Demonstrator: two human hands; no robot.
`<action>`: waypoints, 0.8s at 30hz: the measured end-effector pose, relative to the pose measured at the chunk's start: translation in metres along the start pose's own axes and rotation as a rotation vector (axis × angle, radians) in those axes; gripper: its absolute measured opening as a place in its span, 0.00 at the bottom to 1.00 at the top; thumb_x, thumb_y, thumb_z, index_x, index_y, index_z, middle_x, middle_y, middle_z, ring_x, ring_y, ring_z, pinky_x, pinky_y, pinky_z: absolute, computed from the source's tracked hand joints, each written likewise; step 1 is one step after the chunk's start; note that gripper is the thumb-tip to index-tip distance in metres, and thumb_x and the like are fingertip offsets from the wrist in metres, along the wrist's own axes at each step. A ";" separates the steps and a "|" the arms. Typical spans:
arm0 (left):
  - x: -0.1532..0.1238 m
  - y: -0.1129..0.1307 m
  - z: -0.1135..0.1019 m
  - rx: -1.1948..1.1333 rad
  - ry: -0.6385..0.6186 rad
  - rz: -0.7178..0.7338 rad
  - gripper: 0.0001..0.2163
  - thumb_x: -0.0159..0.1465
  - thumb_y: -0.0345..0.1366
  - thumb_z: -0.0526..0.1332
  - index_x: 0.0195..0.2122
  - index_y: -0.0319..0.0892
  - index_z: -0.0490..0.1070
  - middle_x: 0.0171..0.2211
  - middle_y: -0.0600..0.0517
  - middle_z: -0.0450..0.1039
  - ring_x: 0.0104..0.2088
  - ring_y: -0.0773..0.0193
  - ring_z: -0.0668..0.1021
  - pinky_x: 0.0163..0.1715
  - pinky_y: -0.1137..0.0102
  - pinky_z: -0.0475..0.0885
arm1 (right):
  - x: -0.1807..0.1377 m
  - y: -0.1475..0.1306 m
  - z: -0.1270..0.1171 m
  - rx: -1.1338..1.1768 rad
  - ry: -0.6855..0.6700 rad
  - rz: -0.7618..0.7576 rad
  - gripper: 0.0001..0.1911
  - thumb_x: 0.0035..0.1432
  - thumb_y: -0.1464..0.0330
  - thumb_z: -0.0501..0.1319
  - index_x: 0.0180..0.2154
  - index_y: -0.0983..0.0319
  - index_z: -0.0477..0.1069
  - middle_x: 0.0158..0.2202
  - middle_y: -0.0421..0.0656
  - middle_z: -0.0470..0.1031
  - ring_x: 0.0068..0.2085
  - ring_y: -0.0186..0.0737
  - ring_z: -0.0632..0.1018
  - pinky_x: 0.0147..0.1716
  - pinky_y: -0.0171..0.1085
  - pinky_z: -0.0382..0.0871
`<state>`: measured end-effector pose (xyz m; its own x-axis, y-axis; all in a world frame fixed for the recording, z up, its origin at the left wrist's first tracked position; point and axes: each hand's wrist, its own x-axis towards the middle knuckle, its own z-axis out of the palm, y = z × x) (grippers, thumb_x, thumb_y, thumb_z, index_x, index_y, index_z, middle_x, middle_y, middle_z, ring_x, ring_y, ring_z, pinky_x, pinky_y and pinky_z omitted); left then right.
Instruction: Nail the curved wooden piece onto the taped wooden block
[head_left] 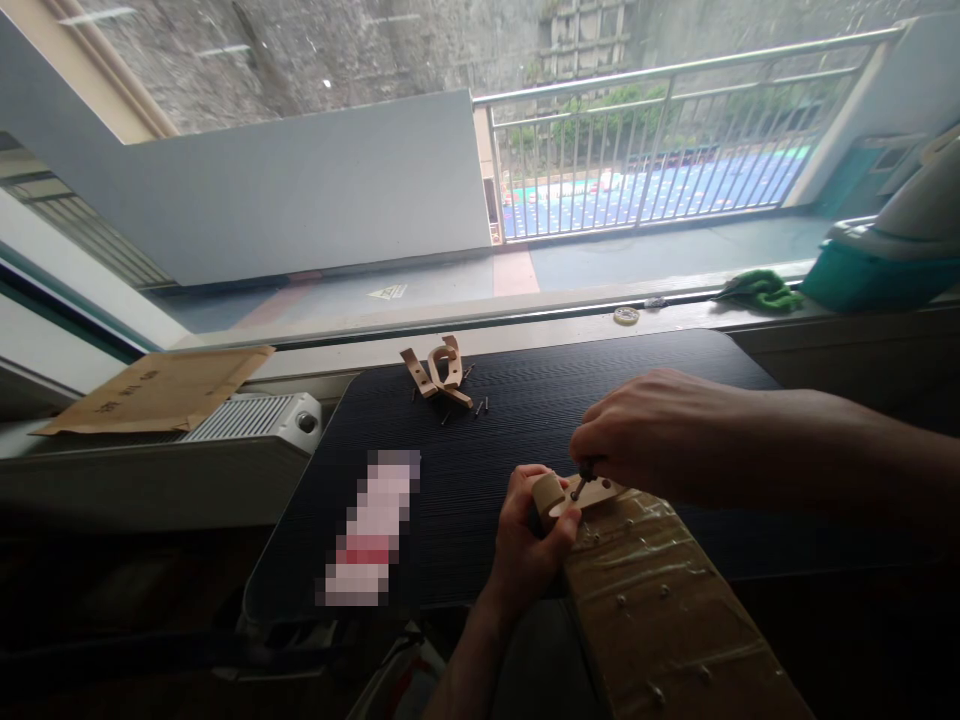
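L hand (pixel 529 535) fingers are gripping wooden pc. (pixel 592 494) at taped block's (pixel 660 590) far end, w/ R hand (pixel 611 435) fingers gripping dark tool (pixel 586 470).

We count one screwdriver (pixel 588 468) in our right fingers (pixel 589 437); beyond them, at least four screws (pixel 478 409), one tape roll (pixel 626 316), one green cloth (pixel 766 290).

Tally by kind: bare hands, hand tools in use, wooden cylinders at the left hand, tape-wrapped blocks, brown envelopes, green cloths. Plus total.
Hands: 2 (left hand, right hand)
Hand tool: 1
Wooden cylinder: 1
Tape-wrapped block: 1
Brown envelope: 1
Green cloth: 1
Total: 7
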<state>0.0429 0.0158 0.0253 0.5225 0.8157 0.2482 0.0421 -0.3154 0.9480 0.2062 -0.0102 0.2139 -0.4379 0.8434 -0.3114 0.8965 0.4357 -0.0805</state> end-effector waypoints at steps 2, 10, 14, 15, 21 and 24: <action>0.000 0.000 0.000 0.005 0.005 0.006 0.09 0.55 0.30 0.60 0.38 0.41 0.70 0.42 0.48 0.64 0.43 0.59 0.71 0.44 0.67 0.67 | -0.001 0.002 0.001 0.021 0.022 0.016 0.10 0.56 0.73 0.52 0.27 0.62 0.70 0.21 0.38 0.68 0.21 0.30 0.61 0.22 0.33 0.47; -0.002 -0.002 0.001 -0.001 -0.007 0.017 0.08 0.56 0.31 0.60 0.39 0.41 0.69 0.42 0.48 0.64 0.42 0.60 0.72 0.43 0.68 0.68 | -0.005 -0.001 -0.001 0.000 0.040 0.046 0.08 0.54 0.71 0.54 0.28 0.62 0.71 0.21 0.38 0.67 0.21 0.31 0.62 0.22 0.34 0.46; -0.002 -0.003 0.001 -0.003 -0.001 0.020 0.09 0.56 0.31 0.60 0.39 0.42 0.68 0.43 0.49 0.64 0.42 0.61 0.72 0.43 0.68 0.67 | -0.006 -0.008 -0.012 -0.007 0.000 0.000 0.07 0.53 0.75 0.55 0.31 0.61 0.72 0.25 0.40 0.70 0.23 0.31 0.64 0.23 0.33 0.48; -0.002 -0.003 0.001 -0.002 0.007 0.023 0.09 0.56 0.30 0.61 0.39 0.42 0.68 0.43 0.49 0.64 0.42 0.61 0.72 0.43 0.68 0.67 | -0.005 -0.009 -0.013 -0.015 -0.008 -0.014 0.08 0.52 0.75 0.55 0.30 0.61 0.72 0.25 0.40 0.70 0.23 0.31 0.64 0.23 0.33 0.48; -0.001 0.000 0.000 0.002 0.009 0.016 0.08 0.56 0.30 0.61 0.38 0.41 0.69 0.42 0.49 0.65 0.41 0.61 0.72 0.43 0.68 0.68 | 0.000 -0.005 -0.008 -0.023 0.030 -0.047 0.08 0.50 0.79 0.55 0.29 0.62 0.70 0.23 0.38 0.68 0.21 0.30 0.61 0.22 0.33 0.48; 0.000 0.002 0.000 0.000 0.011 0.003 0.08 0.55 0.31 0.61 0.38 0.41 0.69 0.41 0.49 0.65 0.42 0.61 0.71 0.43 0.68 0.67 | 0.000 -0.001 -0.003 -0.012 0.067 -0.036 0.08 0.52 0.78 0.54 0.28 0.62 0.68 0.21 0.37 0.66 0.19 0.29 0.59 0.21 0.33 0.47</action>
<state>0.0426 0.0150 0.0269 0.5133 0.8200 0.2533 0.0403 -0.3178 0.9473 0.2047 -0.0094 0.2165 -0.4734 0.8461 -0.2448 0.8795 0.4692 -0.0791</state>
